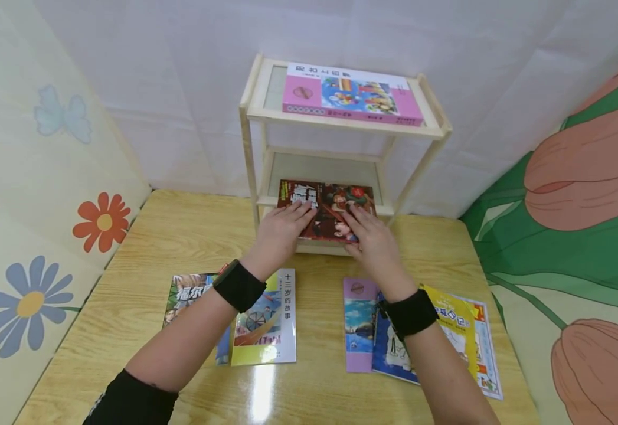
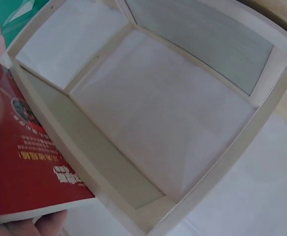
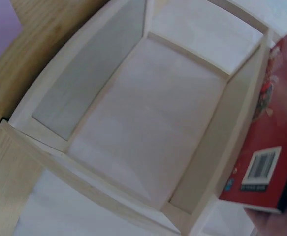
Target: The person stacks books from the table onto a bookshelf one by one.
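Bright, even light is washing over the head view, while a white streak of glare is gleaming off the wooden table (image 1: 319, 389); dimmer, softer wrist views are showing the shelf (image 1: 275, 88) bowing and the right hand (image 1: 375, 239) blurring.

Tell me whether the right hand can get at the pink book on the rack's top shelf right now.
Probably not straight away: the right hand and left hand together hold the dark red book. Once freed, it likely could, as the pink book lies uncovered on the top shelf.
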A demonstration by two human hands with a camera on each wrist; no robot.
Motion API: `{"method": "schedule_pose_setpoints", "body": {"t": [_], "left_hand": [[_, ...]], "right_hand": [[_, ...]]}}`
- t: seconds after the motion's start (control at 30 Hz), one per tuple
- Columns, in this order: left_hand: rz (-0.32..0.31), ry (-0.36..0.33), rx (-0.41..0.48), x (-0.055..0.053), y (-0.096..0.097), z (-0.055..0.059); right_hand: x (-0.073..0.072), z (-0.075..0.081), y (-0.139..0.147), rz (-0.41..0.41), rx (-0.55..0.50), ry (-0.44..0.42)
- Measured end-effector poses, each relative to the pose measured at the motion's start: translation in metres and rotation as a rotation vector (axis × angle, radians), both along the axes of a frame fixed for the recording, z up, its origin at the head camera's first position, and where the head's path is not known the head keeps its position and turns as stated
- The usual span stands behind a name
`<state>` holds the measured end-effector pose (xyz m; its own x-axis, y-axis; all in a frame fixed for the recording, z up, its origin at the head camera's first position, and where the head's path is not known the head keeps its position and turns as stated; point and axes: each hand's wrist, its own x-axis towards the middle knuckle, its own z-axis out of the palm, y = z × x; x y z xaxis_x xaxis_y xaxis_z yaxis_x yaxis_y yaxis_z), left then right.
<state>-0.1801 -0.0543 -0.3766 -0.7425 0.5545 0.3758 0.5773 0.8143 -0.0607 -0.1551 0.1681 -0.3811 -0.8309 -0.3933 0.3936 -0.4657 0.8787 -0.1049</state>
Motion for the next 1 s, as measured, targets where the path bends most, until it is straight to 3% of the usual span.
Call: {"method": "schedule_pose_setpoints", "body": {"t": [0.2,0.43,0.63,0.87,1.0], "left_hand": [[-0.062,0.024,0.036,-0.005,-0.002,0.005],[-0.084,0.008,0.067,-0.007,-0.001,0.004],[-0.071,-0.061,0.026,-0.012,0.002,0.002],[-0.048,-0.197,-0.002,-0.014,0.002,0.008],[-0.028,-0.168,0.001,-0.015,0.001,0.009]], "right_hand": [[-0.001,0.001,0.008,0.082,0.009,-0.028],[-0.003,0.002,0.008,0.057,-0.028,-0.096],[-0.005,0.004,0.007,0.026,-0.002,-0.078],[-0.009,0.006,0.006,0.02,0.05,-0.068],[-0.014,0.005,0.005,0.012,0.045,-0.062]]}}
